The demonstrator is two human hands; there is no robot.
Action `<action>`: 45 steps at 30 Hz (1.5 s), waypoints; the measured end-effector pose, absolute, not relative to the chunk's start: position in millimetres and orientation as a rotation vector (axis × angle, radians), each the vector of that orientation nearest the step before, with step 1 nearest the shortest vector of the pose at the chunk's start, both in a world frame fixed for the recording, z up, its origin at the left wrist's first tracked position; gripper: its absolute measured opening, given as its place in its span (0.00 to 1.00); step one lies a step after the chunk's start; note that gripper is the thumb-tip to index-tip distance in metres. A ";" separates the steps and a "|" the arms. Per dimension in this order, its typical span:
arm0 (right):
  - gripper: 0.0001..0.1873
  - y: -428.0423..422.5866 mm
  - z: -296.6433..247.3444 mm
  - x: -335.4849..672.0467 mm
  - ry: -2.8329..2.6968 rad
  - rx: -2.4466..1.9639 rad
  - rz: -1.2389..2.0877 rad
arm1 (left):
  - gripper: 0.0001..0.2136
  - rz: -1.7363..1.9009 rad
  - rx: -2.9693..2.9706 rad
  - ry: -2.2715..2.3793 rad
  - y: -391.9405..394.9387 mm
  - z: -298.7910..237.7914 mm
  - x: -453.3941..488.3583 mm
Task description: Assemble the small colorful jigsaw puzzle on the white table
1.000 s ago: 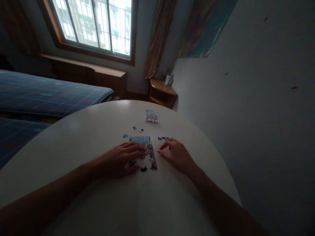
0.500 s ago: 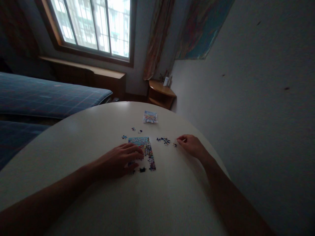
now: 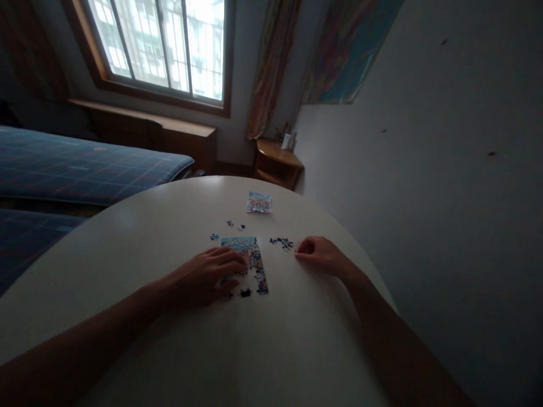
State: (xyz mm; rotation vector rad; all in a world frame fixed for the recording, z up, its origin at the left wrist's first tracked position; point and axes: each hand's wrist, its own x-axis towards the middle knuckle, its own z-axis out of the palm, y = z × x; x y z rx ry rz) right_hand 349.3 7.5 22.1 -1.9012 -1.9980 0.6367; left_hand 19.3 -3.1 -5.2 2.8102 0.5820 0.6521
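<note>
A partly assembled colourful jigsaw puzzle [image 3: 250,257] lies in the middle of the round white table [image 3: 169,226]. My left hand [image 3: 203,277] rests flat on the puzzle's left half, fingers stretched over it. My right hand [image 3: 320,254] is to the right of the puzzle, fingers curled in a pinch on the tabletop beside a small cluster of loose pieces [image 3: 282,242]. What the pinch holds is too small to make out. A dark loose piece [image 3: 245,292] lies at the puzzle's near edge.
A few loose pieces [image 3: 231,224] lie beyond the puzzle, and a small printed picture card [image 3: 258,202] lies near the far rim. A blue mattress [image 3: 85,164] is left, a wooden corner shelf [image 3: 278,158] behind, a wall on the right.
My right hand went from beside the puzzle out to the right, then came back a little towards the loose pieces with fingers pinched. My left hand stayed on the puzzle.
</note>
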 end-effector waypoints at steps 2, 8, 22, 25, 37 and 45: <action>0.08 4.5 25.4 340.9 -1.984 -1.834 0.708 | 0.11 0.664 2.801 0.585 -3.4 -4.4 20.0; 0.16 -7.8 28.1 310.3 -1.959 -1.466 0.981 | 0.11 0.668 2.814 0.581 -4.4 -7.2 22.1; 0.18 -30.3 16.1 262.2 -1.573 -1.254 1.405 | 0.07 0.885 2.343 0.925 -21.5 -7.0 40.3; 0.20 -34.6 12.3 255.2 -1.558 -1.247 1.432 | 0.06 0.902 2.168 0.935 -24.1 -2.8 44.4; 0.05 -43.7 24.1 259.6 -2.238 -1.193 0.836 | 0.06 0.554 2.302 1.086 -25.1 6.5 37.3; 0.09 -40.9 10.4 254.8 -2.507 -1.101 0.524 | 0.05 0.383 2.490 1.131 -30.3 5.4 32.2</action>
